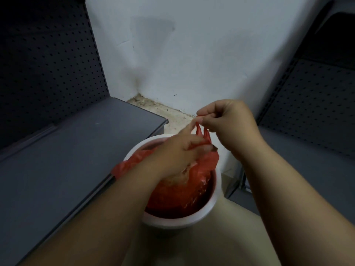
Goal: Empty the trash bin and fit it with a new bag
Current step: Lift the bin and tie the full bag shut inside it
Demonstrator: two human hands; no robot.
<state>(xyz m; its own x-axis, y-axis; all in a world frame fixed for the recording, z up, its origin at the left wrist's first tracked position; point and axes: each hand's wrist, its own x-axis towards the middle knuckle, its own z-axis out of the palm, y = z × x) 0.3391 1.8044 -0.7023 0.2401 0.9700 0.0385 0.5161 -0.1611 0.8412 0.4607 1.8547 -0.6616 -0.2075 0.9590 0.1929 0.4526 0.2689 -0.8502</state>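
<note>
We take the round white plastic trash bin (208, 214) as our landmark; it stands on the pale floor in a corner, with the grey metal shelf (63, 150) touching its left side and the white wall (192, 54) behind it. Inside it the full red thin plastic bag (184, 196) sits with one flap draped over the bin's left rim, so we judge the task barely begun: the bag is being gathered at its top, not yet lifted out, and no new bag shows anywhere.

Above the bin's far rim our right hand (228, 123) pinches the bag's two twisted handles. Our left hand (178, 152) lies over the bag's mouth, fingers curled into the plastic, though blur keeps us from telling how firmly it grips. Our forearms hide the bin's near left rim, and the bag's contents are unreadable.
</note>
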